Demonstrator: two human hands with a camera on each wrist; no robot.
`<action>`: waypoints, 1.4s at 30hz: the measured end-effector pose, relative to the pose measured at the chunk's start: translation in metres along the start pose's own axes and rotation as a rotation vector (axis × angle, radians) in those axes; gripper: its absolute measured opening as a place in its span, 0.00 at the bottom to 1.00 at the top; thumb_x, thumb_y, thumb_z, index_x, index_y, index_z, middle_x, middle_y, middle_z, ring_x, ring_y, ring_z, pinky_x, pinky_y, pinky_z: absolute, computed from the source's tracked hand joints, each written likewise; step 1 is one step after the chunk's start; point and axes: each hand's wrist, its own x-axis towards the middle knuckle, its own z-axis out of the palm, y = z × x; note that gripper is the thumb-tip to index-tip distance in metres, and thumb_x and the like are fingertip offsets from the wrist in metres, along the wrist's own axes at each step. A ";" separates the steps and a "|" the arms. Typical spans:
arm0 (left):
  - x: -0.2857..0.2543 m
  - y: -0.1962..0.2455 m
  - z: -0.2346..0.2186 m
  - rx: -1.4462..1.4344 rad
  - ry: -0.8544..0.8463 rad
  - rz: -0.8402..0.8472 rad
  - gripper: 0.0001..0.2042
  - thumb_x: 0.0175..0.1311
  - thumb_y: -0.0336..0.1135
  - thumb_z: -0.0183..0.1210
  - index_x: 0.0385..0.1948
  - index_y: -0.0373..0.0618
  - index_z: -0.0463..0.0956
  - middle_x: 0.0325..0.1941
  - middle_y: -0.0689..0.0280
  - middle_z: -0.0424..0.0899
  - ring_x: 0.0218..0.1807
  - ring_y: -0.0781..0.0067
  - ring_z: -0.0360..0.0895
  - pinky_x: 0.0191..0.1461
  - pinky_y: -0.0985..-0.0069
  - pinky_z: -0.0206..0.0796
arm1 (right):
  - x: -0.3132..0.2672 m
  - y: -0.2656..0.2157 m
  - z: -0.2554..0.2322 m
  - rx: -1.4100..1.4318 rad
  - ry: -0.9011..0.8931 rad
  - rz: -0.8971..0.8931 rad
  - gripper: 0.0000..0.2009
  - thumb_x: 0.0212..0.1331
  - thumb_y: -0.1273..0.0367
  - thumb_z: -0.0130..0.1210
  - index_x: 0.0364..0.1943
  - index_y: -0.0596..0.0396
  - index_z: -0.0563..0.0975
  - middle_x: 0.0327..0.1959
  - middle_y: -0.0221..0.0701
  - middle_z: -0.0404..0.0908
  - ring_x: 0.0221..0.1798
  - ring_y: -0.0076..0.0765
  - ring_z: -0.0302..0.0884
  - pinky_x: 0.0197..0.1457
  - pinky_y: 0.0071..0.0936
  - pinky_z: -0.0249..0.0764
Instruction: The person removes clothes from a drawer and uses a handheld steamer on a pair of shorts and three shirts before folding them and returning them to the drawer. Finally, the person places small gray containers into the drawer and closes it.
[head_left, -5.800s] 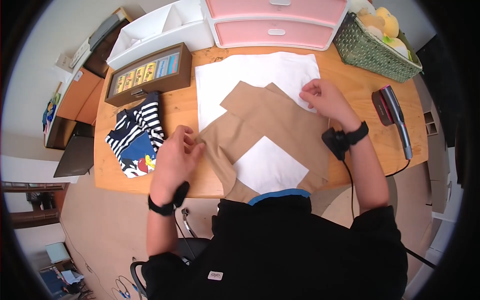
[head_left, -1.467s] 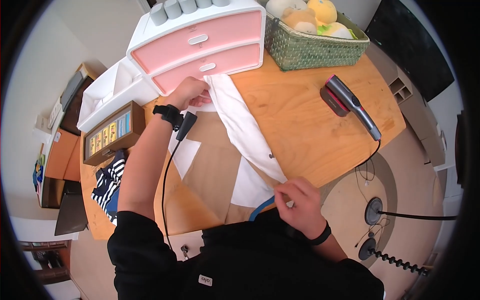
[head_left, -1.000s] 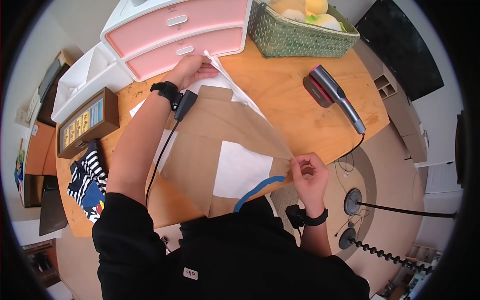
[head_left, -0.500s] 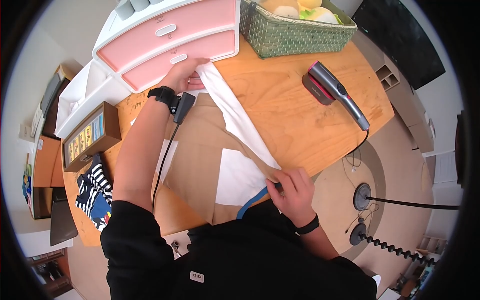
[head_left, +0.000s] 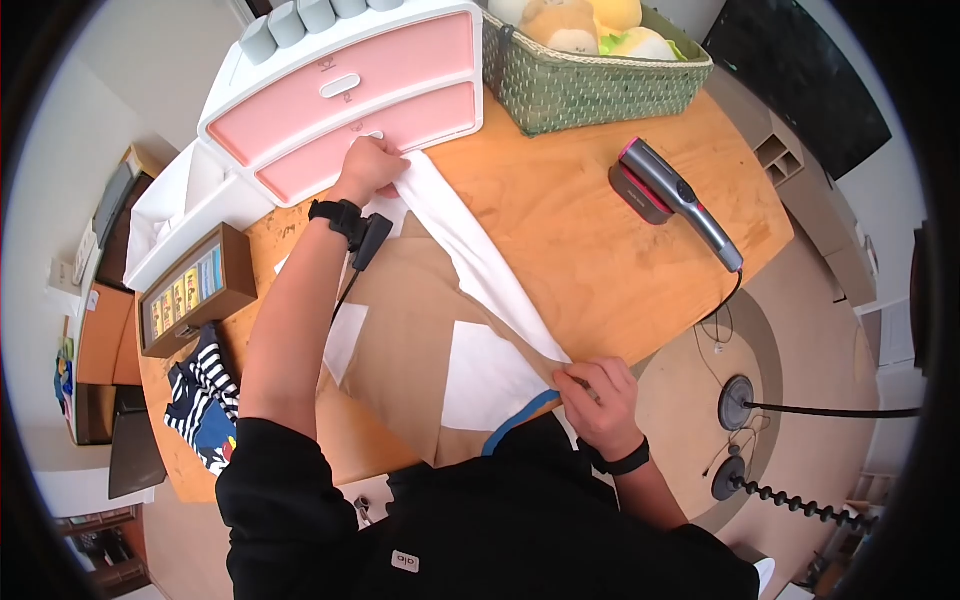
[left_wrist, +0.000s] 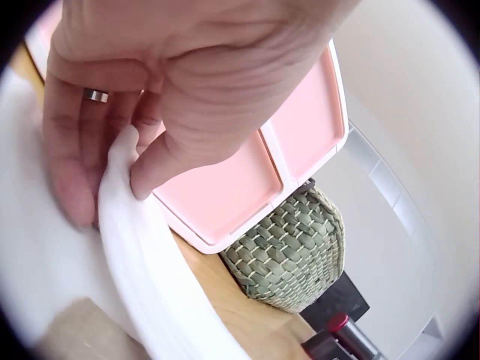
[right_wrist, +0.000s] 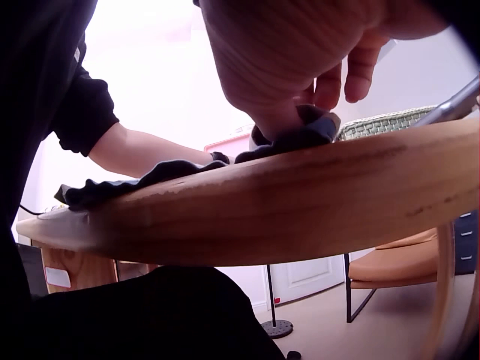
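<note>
A white and tan garment lies slantwise on the table, with a long white strip folded along its right side and a blue edge near the person's body. The left hand pinches the garment's far white end beside the pink drawers; in the left wrist view, the thumb and fingers of the left hand grip the white cloth. At the table's near edge, the right hand pinches the near corner of the strip. The right wrist view shows the right hand on dark-looking cloth at the table edge.
Pink drawers and a green basket of plush toys stand at the back. A handheld appliance lies at the right. To the left are a brown box, a white bin and a folded striped garment.
Since the earlier views, the garment's right side has been folded over into a white strip. Over the last half second, both hands have moved slightly, still holding the cloth's ends.
</note>
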 end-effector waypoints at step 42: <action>-0.151 0.035 0.038 0.884 -0.035 0.831 0.30 0.71 0.48 0.62 0.69 0.40 0.71 0.74 0.45 0.69 0.72 0.41 0.69 0.76 0.52 0.62 | -0.022 0.003 -0.019 0.013 0.000 0.123 0.15 0.53 0.74 0.68 0.46 0.57 0.85 0.49 0.37 0.84 0.50 0.46 0.82 0.53 0.42 0.78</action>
